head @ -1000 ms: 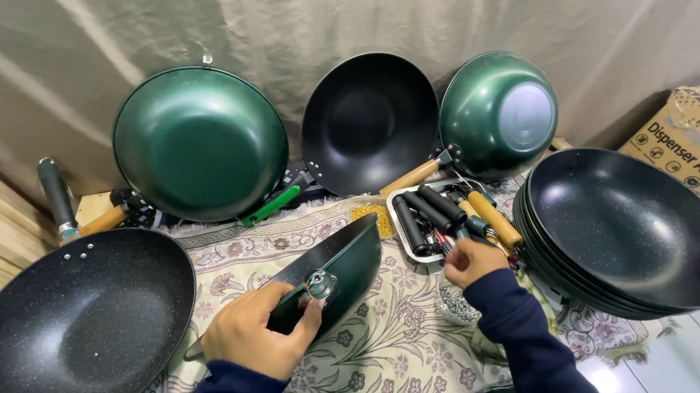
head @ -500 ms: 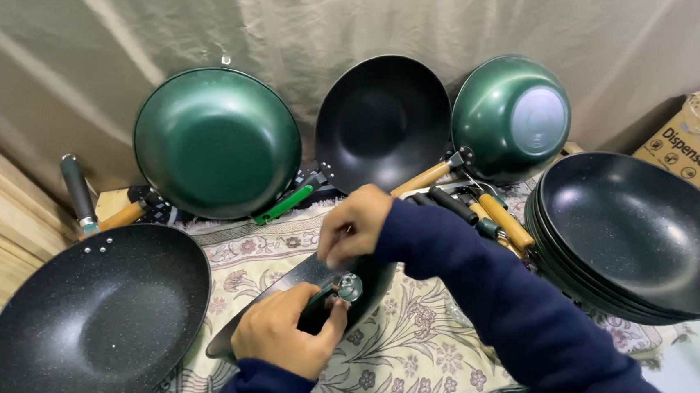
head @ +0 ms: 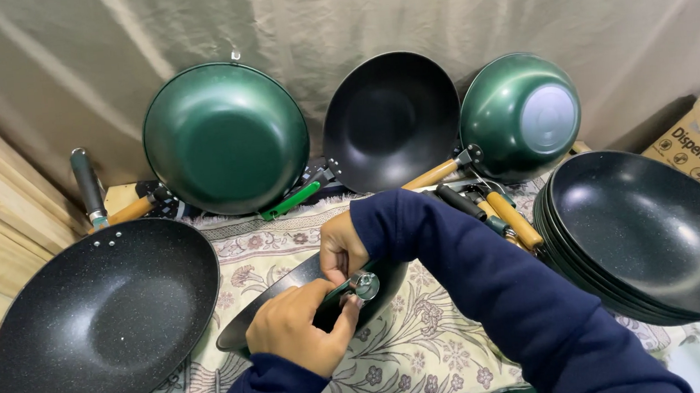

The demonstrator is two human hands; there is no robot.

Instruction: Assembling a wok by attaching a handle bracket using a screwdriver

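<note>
Gripping dark pan (head: 291,295) rim, left hand (head: 298,335); right hand (head: 341,250) fingers pinching metal bracket (head: 364,284); woks around

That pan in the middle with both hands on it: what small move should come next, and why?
Probably a small turn of the round metal fitting by the right hand, while the left hand steadies the pan: the fingers already pinch it at the rim.

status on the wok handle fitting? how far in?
Done, apparently: three woks with handles lean on the backdrop, e.g. the green wok. In hand: left hand and right hand meet at the round metal bracket of a dark wok. Left: the stack of black handleless woks; loose wooden handles wait.
</note>
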